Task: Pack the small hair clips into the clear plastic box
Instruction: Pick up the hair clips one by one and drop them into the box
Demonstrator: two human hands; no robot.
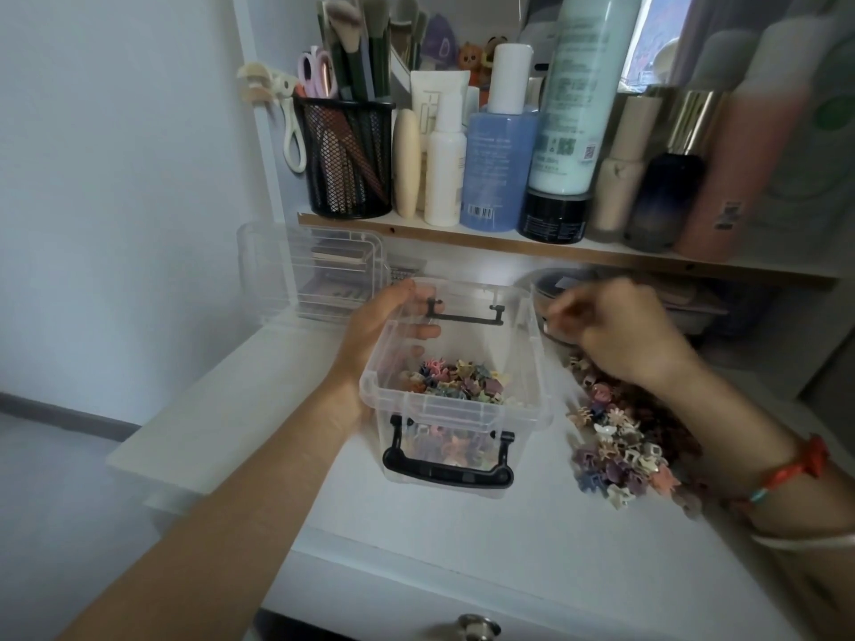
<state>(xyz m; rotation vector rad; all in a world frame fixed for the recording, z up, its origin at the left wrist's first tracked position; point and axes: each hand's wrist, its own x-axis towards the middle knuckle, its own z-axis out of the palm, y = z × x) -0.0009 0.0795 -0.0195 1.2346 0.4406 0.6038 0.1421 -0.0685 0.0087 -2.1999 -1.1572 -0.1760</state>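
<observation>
Steadying the clear plastic box point(481, 409) on the white worktop point(416, 538), the left hand point(384, 330) is gripping its far-left wall. Some small hair clips point(455, 379) are lying inside the box, and a loose pile point(620, 451) is sitting just right of it. The right hand point(620, 335) is hovering over that pile, blurred, fingers curled; whether it is pinching anything I cannot tell. The clips are looking light, stiff and likely to tangle, so pinching their bodies seems best.

One camera sits on the person's head. It looks forward and down at the table point(416, 538), close up, with the shelf point(462, 237) at the top.
</observation>
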